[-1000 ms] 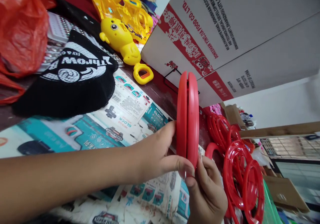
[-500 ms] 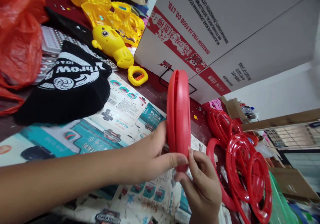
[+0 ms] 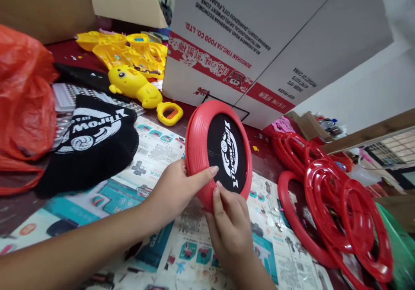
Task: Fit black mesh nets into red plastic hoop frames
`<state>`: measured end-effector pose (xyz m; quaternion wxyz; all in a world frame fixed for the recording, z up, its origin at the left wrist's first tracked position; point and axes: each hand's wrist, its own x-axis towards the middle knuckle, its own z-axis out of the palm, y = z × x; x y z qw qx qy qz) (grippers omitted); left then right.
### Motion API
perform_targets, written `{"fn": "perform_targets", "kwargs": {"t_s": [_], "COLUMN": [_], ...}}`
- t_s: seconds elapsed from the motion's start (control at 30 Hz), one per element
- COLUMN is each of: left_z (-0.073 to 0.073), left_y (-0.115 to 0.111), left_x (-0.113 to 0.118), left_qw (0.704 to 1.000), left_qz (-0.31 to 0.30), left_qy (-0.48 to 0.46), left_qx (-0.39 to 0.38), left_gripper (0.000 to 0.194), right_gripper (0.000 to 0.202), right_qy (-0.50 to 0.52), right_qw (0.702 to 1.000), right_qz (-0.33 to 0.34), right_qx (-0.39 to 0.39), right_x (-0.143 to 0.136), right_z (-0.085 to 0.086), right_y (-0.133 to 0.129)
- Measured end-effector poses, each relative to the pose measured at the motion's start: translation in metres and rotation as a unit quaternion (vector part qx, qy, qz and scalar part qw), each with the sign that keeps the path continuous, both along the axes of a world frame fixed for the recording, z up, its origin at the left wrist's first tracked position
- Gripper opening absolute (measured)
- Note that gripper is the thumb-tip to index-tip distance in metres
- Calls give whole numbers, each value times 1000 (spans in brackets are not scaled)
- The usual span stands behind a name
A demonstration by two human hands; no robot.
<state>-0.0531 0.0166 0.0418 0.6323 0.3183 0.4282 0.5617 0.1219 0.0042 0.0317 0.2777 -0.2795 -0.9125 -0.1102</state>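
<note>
Showing a black centre (image 3: 231, 156) lettered "Throw Ball", the red disc (image 3: 212, 151) was held up tilted, above printed sheets (image 3: 155, 145) on the near side of the white carton (image 3: 227, 52). The left hand (image 3: 177, 190) grasped the disc's rim, thumb laid over the ridged front, its other fingers mostly hidden. The right hand (image 3: 231, 221) had its bent fingertips at the lower rim, beside that thumb; how firmly they pressed could not be told. Just left of the carton lay a yellow toy (image 3: 134, 87) and yellow plastic shells (image 3: 129, 52), with a yellow handle (image 3: 178, 116) before its near-left corner. Farther left of the carton, and nearer the person, were a black fabric piece (image 3: 94, 156) and an orange-red bag (image 3: 24, 100). A heap of red rings (image 3: 314, 186) lay to the carton's near right.
</note>
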Motion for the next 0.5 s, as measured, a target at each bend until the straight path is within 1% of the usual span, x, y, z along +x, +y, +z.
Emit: {"fn": "perform_targets", "kwargs": {"t_s": [0.1, 0.23, 0.3, 0.33, 0.37, 0.4, 0.43, 0.47, 0.5], "left_z": [0, 0, 2, 3, 4, 5, 5, 4, 2], "left_y": [-1, -4, -5, -5, -5, -5, -5, -4, -4], "left_x": [-1, -7, -13, -16, -19, -21, -24, -26, -28], "left_qw": [995, 975, 962, 950, 932, 905, 870, 831, 789], "left_qz": [17, 8, 1, 0, 0, 2, 7, 13, 20], "left_qy": [91, 188, 227, 257, 299, 351, 408, 460, 503], "left_qx": [35, 117, 153, 176, 205, 240, 276, 313, 353], "left_gripper": [27, 25, 26, 26, 26, 25, 23, 20, 17], "right_gripper": [67, 48, 38, 36, 37, 42, 50, 61, 71], "right_qy": [27, 47, 57, 67, 79, 94, 104, 108, 96], "right_qw": [999, 998, 998, 998, 997, 995, 992, 987, 982], "right_qz": [-5, 0, 0, -6, -12, -21, -35, -31, -50], "right_qx": [22, 38, 22, 16, 19, 36, 58, 111, 153], "right_x": [-2, -3, 0, 3, 7, 11, 16, 22, 28], "right_z": [-4, -5, 1, 8, 18, 31, 47, 65, 85], "right_y": [-1, -4, -3, -2, 0, 1, 2, 3, 4]}}
